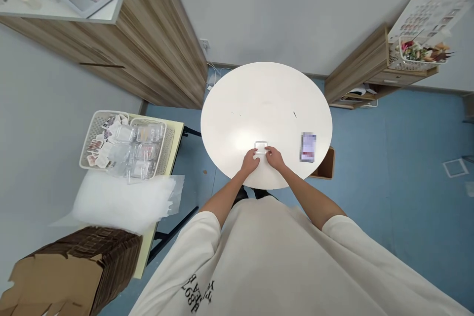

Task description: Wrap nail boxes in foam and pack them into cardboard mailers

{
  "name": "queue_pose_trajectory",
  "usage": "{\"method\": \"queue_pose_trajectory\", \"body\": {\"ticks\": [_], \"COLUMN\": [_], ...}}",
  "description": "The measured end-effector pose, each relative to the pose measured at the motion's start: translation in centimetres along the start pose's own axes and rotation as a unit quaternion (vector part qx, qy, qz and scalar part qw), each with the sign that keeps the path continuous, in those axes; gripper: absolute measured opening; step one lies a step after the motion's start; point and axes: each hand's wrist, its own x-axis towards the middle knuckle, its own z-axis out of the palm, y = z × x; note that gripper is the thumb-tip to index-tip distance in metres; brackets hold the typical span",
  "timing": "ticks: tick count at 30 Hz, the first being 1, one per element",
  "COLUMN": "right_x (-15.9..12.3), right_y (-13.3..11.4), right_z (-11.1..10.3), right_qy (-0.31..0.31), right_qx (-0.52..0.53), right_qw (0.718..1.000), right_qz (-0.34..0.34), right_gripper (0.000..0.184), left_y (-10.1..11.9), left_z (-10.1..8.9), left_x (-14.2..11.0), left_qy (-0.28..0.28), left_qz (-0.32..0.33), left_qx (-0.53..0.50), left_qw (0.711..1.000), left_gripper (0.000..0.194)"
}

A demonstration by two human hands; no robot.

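Observation:
A small clear plastic box (pixel 261 145) lies near the front of the round white table (pixel 266 89). My left hand (pixel 250 161) is closed on its left edge, with the thumb at the near corner. On the opposite edge, my right hand (pixel 274 159) grips the box with thumb and fingers. What the box holds, if anything, is too small to make out. To the right of my right hand a phone-like object (pixel 308 147) with a blurred screen rests on the table.
On the left, a side table (pixel 177 140) bears white baskets (pixel 86 140) of clear boxes and printed cards, white sheets (pixel 122 202) and stacked flat cardboard boxes (pixel 55 276). A brown bin (pixel 327 165) stands under the table's right. Wooden cabinets (pixel 159 24) flank the back wall.

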Motion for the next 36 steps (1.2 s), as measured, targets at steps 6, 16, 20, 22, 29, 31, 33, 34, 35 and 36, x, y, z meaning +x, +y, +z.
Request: {"method": "queue_pose_trajectory", "body": {"ticks": [6, 16, 20, 22, 29, 31, 33, 34, 35, 36], "right_x": [-0.6, -3.4, -2.8, -2.3, -0.4, 0.0, 0.1, 0.1, 0.0, -0.1], "right_y": [0.2, -0.1, -0.4, -0.5, -1.0, -1.0, -0.9, -0.8, -0.7, -0.7], "right_z": [-0.1, 0.8, 1.8, 2.1, 2.1, 2.0, 2.0, 1.9, 1.9, 1.8], "right_qy": [0.024, 0.018, 0.028, 0.028, 0.04, 0.035, 0.031, 0.032, 0.034, 0.038], "right_qx": [0.022, 0.104, 0.112, 0.106, 0.067, 0.058, 0.052, 0.053, 0.056, 0.061], "right_qw": [0.999, 0.989, 0.987, 0.988, 0.992, 0.993, 0.994, 0.994, 0.994, 0.994], "right_qz": [0.012, 0.106, 0.11, 0.113, 0.104, 0.098, 0.09, 0.087, 0.083, 0.081], "right_gripper": [0.042, 0.034, 0.036, 0.039, 0.047, 0.048, 0.048, 0.048, 0.047, 0.046], "left_y": [0.0, 3.4, 3.3, 3.1, 2.7, 2.4, 2.1, 2.0, 1.8, 1.7], "left_z": [-1.5, -2.8, -2.8, -2.9, -3.6, -3.7, -3.8, -3.8, -3.8, -3.8], "left_x": [1.2, 5.5, 5.7, 5.4, 3.3, 2.7, 2.4, 2.3, 2.2, 2.2], "left_qy": [-0.006, -0.06, -0.093, -0.099, -0.099, -0.088, -0.078, -0.073, -0.067, -0.062], "left_qz": [0.004, 0.064, 0.057, 0.046, 0.034, 0.01, -0.016, -0.027, -0.033, -0.037], "left_qx": [0.056, 0.105, 0.116, 0.119, 0.075, 0.062, 0.057, 0.055, 0.054, 0.051], "left_qw": [0.998, 0.991, 0.987, 0.987, 0.992, 0.994, 0.995, 0.995, 0.996, 0.996], "left_gripper": [0.053, 0.066, 0.073, 0.075, 0.067, 0.067, 0.067, 0.067, 0.067, 0.066]}}
